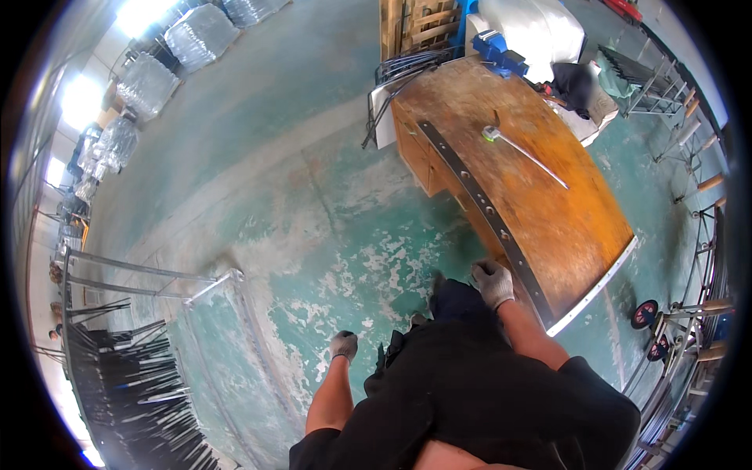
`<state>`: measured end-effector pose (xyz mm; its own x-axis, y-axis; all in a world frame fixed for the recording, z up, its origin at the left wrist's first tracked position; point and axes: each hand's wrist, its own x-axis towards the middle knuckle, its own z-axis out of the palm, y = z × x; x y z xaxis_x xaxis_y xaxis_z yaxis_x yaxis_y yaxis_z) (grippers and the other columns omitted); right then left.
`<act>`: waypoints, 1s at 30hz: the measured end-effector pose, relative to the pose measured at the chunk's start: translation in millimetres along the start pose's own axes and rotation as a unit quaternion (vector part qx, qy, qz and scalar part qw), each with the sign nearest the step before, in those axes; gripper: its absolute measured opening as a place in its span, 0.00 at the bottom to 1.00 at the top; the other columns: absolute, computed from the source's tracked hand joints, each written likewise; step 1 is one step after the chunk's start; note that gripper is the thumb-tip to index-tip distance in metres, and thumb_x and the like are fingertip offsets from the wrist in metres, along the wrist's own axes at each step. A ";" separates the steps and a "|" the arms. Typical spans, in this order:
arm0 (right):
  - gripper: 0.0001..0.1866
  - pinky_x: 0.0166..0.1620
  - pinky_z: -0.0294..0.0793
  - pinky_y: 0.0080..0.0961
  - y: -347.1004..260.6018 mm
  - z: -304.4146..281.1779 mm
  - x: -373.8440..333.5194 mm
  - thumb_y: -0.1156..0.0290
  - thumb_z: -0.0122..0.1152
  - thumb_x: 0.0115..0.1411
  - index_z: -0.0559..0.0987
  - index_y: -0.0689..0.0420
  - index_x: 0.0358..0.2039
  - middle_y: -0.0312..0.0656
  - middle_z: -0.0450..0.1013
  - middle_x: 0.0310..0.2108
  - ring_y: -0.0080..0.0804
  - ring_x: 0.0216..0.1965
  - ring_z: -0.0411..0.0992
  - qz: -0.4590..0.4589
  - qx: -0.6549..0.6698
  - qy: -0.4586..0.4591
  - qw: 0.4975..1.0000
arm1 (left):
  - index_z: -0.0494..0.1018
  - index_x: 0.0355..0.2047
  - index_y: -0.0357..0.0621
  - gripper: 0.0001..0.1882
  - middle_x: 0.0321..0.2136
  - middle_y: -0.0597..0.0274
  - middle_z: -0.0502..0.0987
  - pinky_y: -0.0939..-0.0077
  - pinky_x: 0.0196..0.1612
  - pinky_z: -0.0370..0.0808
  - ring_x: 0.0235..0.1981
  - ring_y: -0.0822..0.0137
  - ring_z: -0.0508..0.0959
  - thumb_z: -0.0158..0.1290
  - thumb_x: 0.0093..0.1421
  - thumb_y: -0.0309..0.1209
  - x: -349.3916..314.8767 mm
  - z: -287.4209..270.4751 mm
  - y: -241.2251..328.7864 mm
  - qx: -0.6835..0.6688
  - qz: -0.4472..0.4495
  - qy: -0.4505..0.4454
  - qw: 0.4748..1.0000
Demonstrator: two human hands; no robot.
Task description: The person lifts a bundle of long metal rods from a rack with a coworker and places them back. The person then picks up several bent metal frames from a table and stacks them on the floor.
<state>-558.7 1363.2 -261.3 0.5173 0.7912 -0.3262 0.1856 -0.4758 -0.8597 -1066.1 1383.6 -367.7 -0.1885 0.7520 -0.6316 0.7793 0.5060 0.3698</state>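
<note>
A green floor [274, 180], its paint flaked pale in patches, spreads around a wooden surface [540, 204], orange-brown and scuffed. Along the surface's left edge lies a strip [497, 222] — long, narrow, near-black, dotted with holes and bright spots. A blue vise [495, 51] stands at the far end. Both hands wear pale gloves, fingers curled — the right [493, 283] just beside the strip, the left [344, 345] well apart over the floor; whether either pinches anything, I cannot tell. A tape [490, 133] lies extended mid-surface.
</note>
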 end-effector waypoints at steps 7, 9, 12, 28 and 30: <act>0.19 0.52 0.80 0.37 -147.3 71.9 148.4 0.55 0.66 0.68 0.89 0.57 0.47 0.49 0.87 0.40 0.42 0.44 0.85 -0.026 -0.107 -0.009 0.994 | 0.86 0.53 0.49 0.24 0.53 0.45 0.86 0.56 0.61 0.79 0.58 0.45 0.84 0.57 0.62 0.45 62.2 -25.7 29.1 0.100 -0.134 -0.065 0.984; 0.20 0.52 0.80 0.39 -177.7 105.8 211.7 0.53 0.66 0.68 0.89 0.56 0.47 0.50 0.87 0.41 0.46 0.45 0.85 -0.042 -0.124 -0.028 0.991 | 0.86 0.52 0.48 0.23 0.50 0.47 0.87 0.57 0.58 0.80 0.54 0.47 0.85 0.57 0.63 0.44 79.8 -34.5 55.7 0.106 -0.138 -0.073 0.982; 0.21 0.53 0.80 0.41 -233.1 156.6 293.2 0.52 0.66 0.67 0.89 0.56 0.47 0.52 0.86 0.42 0.50 0.48 0.84 -0.082 -0.056 -0.007 0.995 | 0.87 0.51 0.46 0.21 0.45 0.48 0.88 0.57 0.54 0.81 0.48 0.49 0.86 0.56 0.65 0.43 121.1 -72.4 93.0 0.079 -0.073 -0.023 0.994; 0.18 0.54 0.80 0.37 -472.0 250.8 564.7 0.57 0.68 0.67 0.89 0.56 0.49 0.51 0.87 0.44 0.44 0.47 0.85 -0.079 -0.057 0.114 0.989 | 0.86 0.49 0.38 0.20 0.46 0.49 0.90 0.64 0.52 0.81 0.47 0.57 0.88 0.60 0.63 0.38 487.5 -282.1 280.1 -0.138 0.031 -0.008 0.990; 0.19 0.55 0.81 0.37 -479.9 241.8 583.3 0.55 0.68 0.67 0.89 0.55 0.49 0.51 0.87 0.44 0.44 0.48 0.85 -0.049 -0.085 0.143 0.985 | 0.86 0.48 0.36 0.18 0.45 0.49 0.90 0.64 0.54 0.80 0.47 0.57 0.88 0.60 0.64 0.35 500.6 -332.4 336.7 -0.173 0.009 -0.024 0.985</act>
<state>-548.1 2145.9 -134.0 0.6993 0.7076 -0.1012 0.3707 -0.4801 -0.7950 -1096.8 2070.8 -332.9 -0.1414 0.7447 -0.6522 0.5299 0.6135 0.5855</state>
